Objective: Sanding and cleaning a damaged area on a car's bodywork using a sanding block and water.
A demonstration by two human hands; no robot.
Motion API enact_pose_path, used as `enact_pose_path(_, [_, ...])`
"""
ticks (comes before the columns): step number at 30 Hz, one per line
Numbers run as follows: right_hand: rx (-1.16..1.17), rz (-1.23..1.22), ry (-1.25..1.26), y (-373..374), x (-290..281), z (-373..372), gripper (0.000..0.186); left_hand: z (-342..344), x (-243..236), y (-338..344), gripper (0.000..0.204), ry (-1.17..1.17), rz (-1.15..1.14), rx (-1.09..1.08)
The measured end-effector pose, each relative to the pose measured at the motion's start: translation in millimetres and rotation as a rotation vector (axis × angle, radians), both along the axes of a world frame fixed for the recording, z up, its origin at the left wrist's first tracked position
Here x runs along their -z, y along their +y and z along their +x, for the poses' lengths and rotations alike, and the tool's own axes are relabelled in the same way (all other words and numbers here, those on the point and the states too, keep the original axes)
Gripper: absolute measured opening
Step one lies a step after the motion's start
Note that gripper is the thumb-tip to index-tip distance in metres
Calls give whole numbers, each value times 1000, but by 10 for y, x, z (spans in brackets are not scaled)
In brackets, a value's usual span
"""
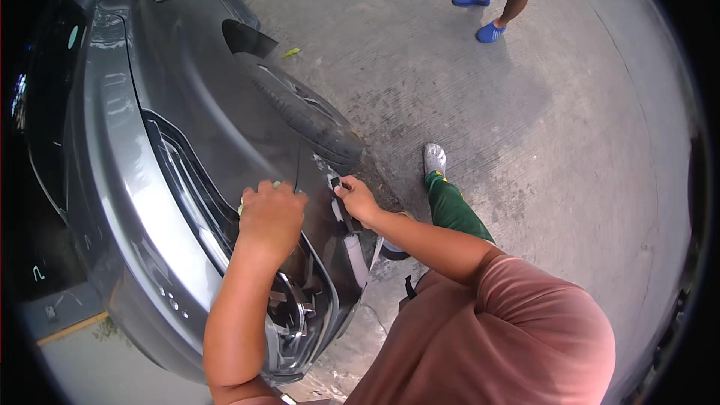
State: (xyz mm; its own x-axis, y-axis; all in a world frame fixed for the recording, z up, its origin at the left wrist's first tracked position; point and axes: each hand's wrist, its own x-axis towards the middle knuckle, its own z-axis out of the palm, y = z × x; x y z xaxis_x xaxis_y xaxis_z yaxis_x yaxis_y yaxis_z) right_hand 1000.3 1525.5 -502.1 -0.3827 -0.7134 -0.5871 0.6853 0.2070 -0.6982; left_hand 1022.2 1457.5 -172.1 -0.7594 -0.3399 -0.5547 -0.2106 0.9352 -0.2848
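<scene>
My left hand (271, 217) is closed over a pale yellow-green piece (241, 208), a cloth or sponge, and presses on the grey car (217, 116) beside its long lamp (191, 180). Most of that piece is hidden under my fingers. With thumb and fingers my right hand (358, 199) pinches a small dark block (335, 182) against the car's corner panel, just behind the wheel arch. Whitish smooth patches (355, 255) and scuffs show on the panel below that hand.
A tyre (322, 131) sits close beyond my right hand. My foot in a grey shoe (434, 159) stands on the concrete floor (577, 157). Another person in blue shoes (490, 32) stands at the far right. A green leaf (291, 52) lies near the car.
</scene>
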Motion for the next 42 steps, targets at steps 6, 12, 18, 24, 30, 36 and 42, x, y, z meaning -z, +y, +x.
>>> enact_pose_path(6, [34,99,418,-118,135,53,23,11,-4,7,23,4,-23,1])
enact_pose_path(12, [-87,134,316,67,-148,18,39,5,-20,8,25,55,-7,28])
enact_pose_path(18, [-95,107,179,19,-12,-47,37,11,-2,1,24,19,-4,-8])
enact_pose_path(24, [39,39,336,58,-128,-39,36,16,-5,10,25,24,-11,-10])
enact_pose_path(30, [-46,104,415,144,-316,9,39,50,35,-20,25,17,-38,34])
enact_pose_path(36, [25,-64,368,156,-133,10,41,23,1,-15,25,8,-16,-11])
enact_pose_path(42, [19,-160,273,140,-162,-21,42,3,-61,3,27,-59,8,-29])
